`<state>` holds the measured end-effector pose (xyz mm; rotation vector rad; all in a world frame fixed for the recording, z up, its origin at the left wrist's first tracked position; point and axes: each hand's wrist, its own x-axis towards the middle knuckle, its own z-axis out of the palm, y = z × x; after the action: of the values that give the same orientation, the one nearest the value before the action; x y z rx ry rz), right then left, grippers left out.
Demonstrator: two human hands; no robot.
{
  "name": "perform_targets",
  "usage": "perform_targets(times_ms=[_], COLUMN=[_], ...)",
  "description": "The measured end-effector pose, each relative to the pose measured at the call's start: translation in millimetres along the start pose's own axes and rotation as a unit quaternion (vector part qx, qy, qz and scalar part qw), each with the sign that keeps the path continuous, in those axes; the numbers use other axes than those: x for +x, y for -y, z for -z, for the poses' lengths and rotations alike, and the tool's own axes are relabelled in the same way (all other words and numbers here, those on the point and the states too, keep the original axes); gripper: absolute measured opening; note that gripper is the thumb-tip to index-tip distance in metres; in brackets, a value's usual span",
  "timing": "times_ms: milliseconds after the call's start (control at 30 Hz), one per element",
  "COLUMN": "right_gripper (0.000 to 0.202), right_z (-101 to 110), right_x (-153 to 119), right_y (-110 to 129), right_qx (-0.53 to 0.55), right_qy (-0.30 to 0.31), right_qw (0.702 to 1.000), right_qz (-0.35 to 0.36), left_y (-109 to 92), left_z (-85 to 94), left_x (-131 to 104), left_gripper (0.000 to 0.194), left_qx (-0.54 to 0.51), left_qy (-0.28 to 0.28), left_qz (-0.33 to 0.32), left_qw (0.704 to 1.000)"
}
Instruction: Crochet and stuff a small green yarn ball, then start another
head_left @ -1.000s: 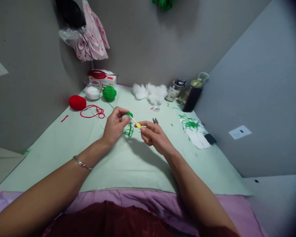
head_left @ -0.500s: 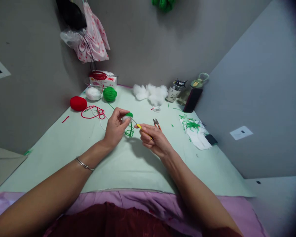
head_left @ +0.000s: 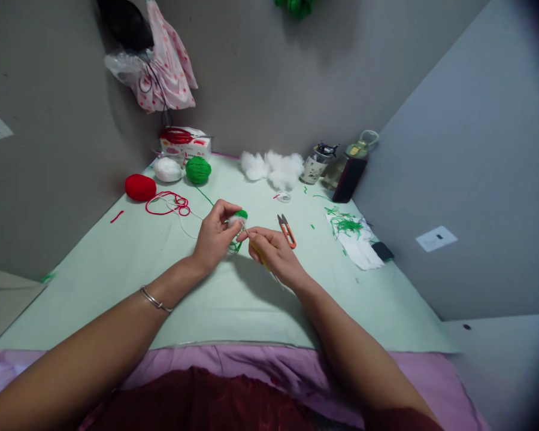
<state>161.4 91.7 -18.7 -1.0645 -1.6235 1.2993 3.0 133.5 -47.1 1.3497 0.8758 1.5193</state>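
Note:
Pinched in my left hand (head_left: 213, 236) is a small green and white crocheted piece (head_left: 239, 218). My right hand (head_left: 276, 250) is closed round a crochet hook (head_left: 263, 258) with a yellow handle, its metal tip at the near side of the piece. Some loops of green yarn (head_left: 235, 246) hang below the piece, partly hidden by my fingers. A strand runs from behind my left hand back to the green yarn ball (head_left: 198, 170). To the right of my right hand lie orange-handled thread snips (head_left: 287, 231), blades pointing away.
At the back left sit a white yarn ball (head_left: 167, 170), a red yarn ball (head_left: 140, 187) and loose red yarn (head_left: 170, 203). White stuffing (head_left: 281, 170), a pen cup (head_left: 314, 167) and a leaning phone (head_left: 349, 180) line the back. Green scraps (head_left: 347, 225) lie on a tissue (head_left: 363, 254).
My right hand has moved left and closer to the piece, bringing the hook tip in against its near side. The snips show more fully beside it. The view has shifted slightly.

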Motion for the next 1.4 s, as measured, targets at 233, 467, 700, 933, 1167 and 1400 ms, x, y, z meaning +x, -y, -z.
perform_targets(times_ms=[233, 467, 700, 933, 1167, 1400], right_gripper=[0.03, 0.027, 0.02, 0.018, 0.023, 0.022], right_z=[6.6, 7.0, 8.1, 8.6, -7.6, -19.2], right_x=[3.1, 6.1, 7.9, 10.9, -1.8, -10.5], right_y=[1.3, -1.2, 5.4, 5.3, 3.7, 5.4], right_qx=[0.095, 0.14, 0.229, 0.273, -0.017, -0.173], right_qy=[0.008, 0.015, 0.017, 0.01, -0.078, -0.095], right_qw=[0.995, 0.987, 0.966, 0.953, 0.997, 0.978], right_qz=[-0.03, -0.072, -0.12, -0.132, -0.002, 0.059], left_y=[-2.3, 0.9, 2.1, 1.6, -1.5, -3.7], left_z=[-0.7, -1.3, -2.7, -5.6, -10.1, -10.1], left_x=[-1.0, -2.4, -4.3, -6.0, -1.5, -2.5], left_gripper=[0.022, 0.022, 0.023, 0.021, 0.015, 0.016], left_qx=[0.001, 0.007, 0.001, -0.007, -0.024, -0.036], left_qy=[0.003, 0.008, 0.014, 0.014, 0.041, 0.028], left_qz=[0.0, 0.005, 0.005, 0.019, 0.058, 0.049], left_qw=[1.0, 1.0, 1.0, 1.0, 0.997, 0.998])
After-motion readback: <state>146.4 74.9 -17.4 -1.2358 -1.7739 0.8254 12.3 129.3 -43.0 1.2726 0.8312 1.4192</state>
